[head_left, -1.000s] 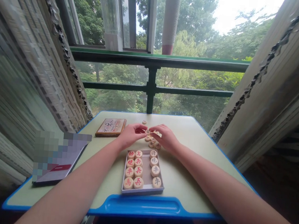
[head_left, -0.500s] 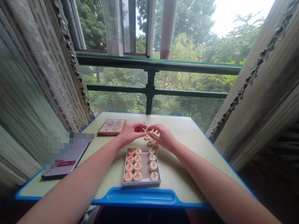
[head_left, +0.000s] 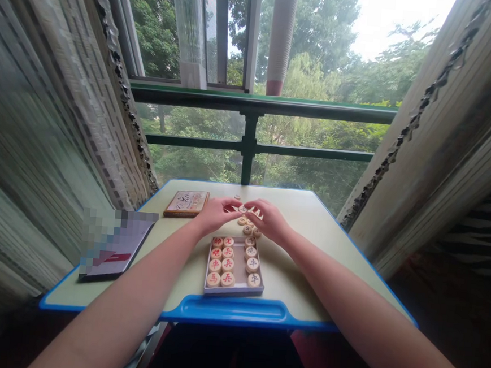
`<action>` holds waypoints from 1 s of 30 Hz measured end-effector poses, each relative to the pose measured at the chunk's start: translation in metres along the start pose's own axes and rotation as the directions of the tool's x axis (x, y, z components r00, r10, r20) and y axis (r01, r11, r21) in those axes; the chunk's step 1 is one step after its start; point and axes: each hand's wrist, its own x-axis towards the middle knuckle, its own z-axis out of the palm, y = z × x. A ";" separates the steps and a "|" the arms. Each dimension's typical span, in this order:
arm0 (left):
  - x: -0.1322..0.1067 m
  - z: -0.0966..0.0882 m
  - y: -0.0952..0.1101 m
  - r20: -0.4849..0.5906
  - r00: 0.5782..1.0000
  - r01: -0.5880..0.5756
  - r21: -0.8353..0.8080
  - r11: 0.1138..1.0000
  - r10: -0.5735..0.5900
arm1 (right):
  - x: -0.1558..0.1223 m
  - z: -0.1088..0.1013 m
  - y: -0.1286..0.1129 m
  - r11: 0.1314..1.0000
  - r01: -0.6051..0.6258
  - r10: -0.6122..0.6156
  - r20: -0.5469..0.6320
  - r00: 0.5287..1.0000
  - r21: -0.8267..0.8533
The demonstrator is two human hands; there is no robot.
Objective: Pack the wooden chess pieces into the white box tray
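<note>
My left hand and my right hand meet over the far half of the table, fingers curved toward each other. Between their fingertips is a round wooden Chinese chess piece, gripped from both sides. Several loose pieces lie just below it, partly hidden by my right hand. Nearer to me sits an open shallow box. Two columns of red-lettered pieces fill its left side, and a column of black-lettered pieces stands along its right wall.
The pale table has a blue edge and a blue front tray. A box lid with writing lies at the back left, a dark-edged tablet-like object at the left. Curtains flank a green railing.
The view has shifted slightly, so the table appears a little higher. Both hands stay around the piece, with only small finger movements. The pieces in the box look the same.
</note>
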 end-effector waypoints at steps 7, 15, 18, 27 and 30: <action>0.002 -0.001 -0.005 -0.001 1.000 -0.002 0.065 0.998 0.002 | 0.002 0.000 0.005 0.999 -0.041 0.042 0.036 0.998 -0.017; 0.009 -0.003 -0.036 -0.073 0.985 0.174 0.441 0.880 -0.158 | 0.002 -0.004 0.032 0.950 -0.247 0.256 0.022 0.966 -0.190; 0.009 -0.001 -0.038 -0.041 0.984 0.172 0.492 0.854 -0.174 | 0.003 -0.006 0.035 0.931 -0.294 0.309 0.038 0.950 -0.216; 0.011 -0.001 -0.037 -0.003 0.977 0.178 0.551 0.815 -0.212 | 0.002 -0.010 0.038 0.870 -0.358 0.414 0.109 0.904 -0.339; 0.011 -0.001 -0.036 0.001 0.976 0.178 0.561 0.808 -0.216 | 0.000 -0.010 0.045 0.889 -0.298 0.363 0.137 0.922 -0.349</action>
